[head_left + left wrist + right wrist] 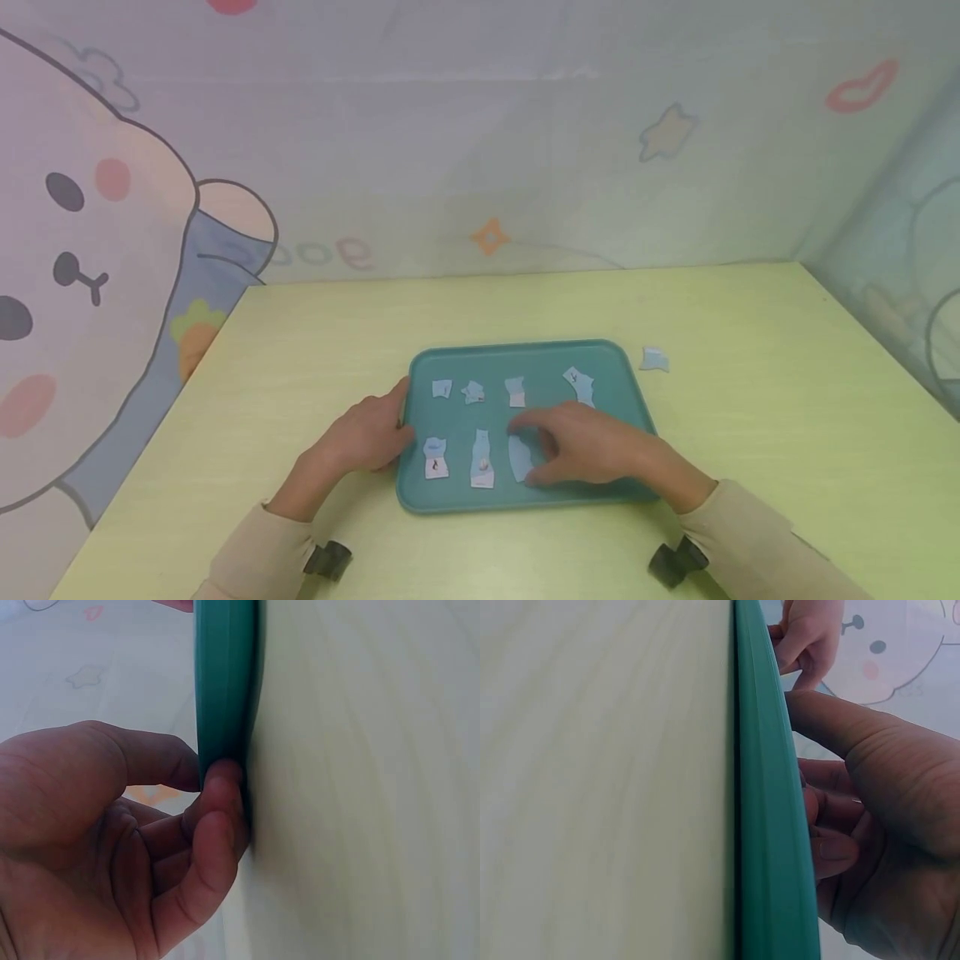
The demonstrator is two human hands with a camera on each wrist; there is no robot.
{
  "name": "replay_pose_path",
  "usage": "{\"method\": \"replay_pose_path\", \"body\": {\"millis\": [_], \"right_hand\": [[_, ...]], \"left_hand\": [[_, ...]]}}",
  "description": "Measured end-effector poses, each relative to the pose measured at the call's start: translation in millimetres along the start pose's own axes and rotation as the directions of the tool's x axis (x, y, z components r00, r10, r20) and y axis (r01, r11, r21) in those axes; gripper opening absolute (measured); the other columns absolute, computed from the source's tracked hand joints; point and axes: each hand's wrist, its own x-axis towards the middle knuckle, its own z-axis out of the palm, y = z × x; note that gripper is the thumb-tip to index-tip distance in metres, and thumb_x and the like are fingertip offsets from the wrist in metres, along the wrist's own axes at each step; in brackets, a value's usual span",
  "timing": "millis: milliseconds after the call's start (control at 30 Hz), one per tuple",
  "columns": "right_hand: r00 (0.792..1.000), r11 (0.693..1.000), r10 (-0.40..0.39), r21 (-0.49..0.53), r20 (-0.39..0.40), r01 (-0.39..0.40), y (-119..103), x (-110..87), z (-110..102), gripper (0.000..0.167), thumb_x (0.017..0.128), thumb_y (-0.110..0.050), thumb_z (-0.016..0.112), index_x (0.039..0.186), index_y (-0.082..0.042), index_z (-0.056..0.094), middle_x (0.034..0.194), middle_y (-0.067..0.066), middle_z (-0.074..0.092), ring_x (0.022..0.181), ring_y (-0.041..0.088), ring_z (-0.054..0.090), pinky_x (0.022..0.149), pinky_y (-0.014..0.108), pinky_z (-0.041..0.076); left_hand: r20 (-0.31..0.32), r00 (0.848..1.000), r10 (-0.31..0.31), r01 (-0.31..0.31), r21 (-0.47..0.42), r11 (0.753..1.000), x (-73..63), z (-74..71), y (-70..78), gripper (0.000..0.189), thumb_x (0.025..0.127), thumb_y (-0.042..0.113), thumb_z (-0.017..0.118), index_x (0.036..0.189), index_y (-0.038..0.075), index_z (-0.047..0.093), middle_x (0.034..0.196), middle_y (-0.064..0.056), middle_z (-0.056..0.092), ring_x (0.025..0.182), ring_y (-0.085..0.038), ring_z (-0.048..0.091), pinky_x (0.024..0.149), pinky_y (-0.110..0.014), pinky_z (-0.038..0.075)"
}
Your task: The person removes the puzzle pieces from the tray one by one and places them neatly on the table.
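Note:
In the head view a teal tray (465, 363) lies on the table. My left hand (372, 429) grips its left edge, and the left wrist view shows the thumb (169, 761) at the rim and fingertips (225, 776) at the underside. Over the tray's right half is my right hand (581, 442). Its index finger and thumb stand at opposite ends of a light-blue irregular paper piece (519, 458), which lies flat. Close by on the left is a long piece with a pale round print (482, 462). The right wrist view hides the piece behind the tray wall (772, 825).
Several other printed pieces lie on the tray, among them a two-tone piece (435, 458) and a curved piece (580, 385) near the right hand. One more piece (655, 359) lies on the yellow-green table (360, 325), right of the tray. A cartoon-printed wall cloth (420, 150) stands behind.

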Motion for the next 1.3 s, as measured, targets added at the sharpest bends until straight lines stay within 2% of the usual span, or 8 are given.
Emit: {"method": "replay_pose_path", "body": {"millis": [333,567,800,1300], "right_hand": [[1.000,1.000,-0.014,0.006,-0.018,0.014,0,3.7,3,0.056,0.085,-0.022,0.079,0.137,-0.008,0.066,0.062,-0.013,0.050,0.057,0.001,0.045,0.062,0.024,0.041],[0.997,0.999,-0.010,0.040,-0.082,0.014,7,0.5,-8,0.057,0.085,-0.021,0.082,0.138,-0.004,0.066,0.056,-0.015,0.043,0.052,-0.001,0.038,0.061,0.022,0.035],[0.996,0.991,0.037,0.128,-0.078,-0.027,12,-2.8,-23,0.059,0.088,-0.018,0.080,0.141,-0.004,0.062,0.055,-0.012,0.036,0.050,0.003,0.032,0.053,0.021,0.031],[0.991,0.991,0.081,0.117,-0.104,-0.069,23,-7.3,-34,0.057,0.088,-0.019,0.080,0.141,-0.006,0.063,0.055,-0.012,0.037,0.051,0.004,0.032,0.052,0.022,0.029]], "left_hand": [[-0.004,1.000,-0.007,0.007,-0.020,1.000,-2.9,0.0,1.8,0.077,0.098,0.008,0.051,0.165,-0.009,0.017,0.057,-0.001,0.052,0.049,-0.012,0.048,0.051,-0.027,0.036],[-0.006,1.000,-0.005,0.005,-0.022,1.000,-3.8,1.3,1.7,0.078,0.097,0.007,0.051,0.164,-0.010,0.017,0.056,-0.001,0.052,0.049,-0.013,0.048,0.050,-0.027,0.036],[-0.012,1.000,-0.003,0.002,-0.016,1.000,-3.9,0.8,2.4,0.079,0.096,0.007,0.052,0.165,-0.009,0.017,0.058,-0.003,0.054,0.049,-0.014,0.050,0.050,-0.027,0.037],[-0.010,1.000,-0.013,0.013,-0.012,1.000,-4.5,0.5,3.8,0.078,0.096,0.007,0.051,0.165,-0.008,0.017,0.057,-0.002,0.054,0.050,-0.013,0.050,0.051,-0.027,0.037]]}}
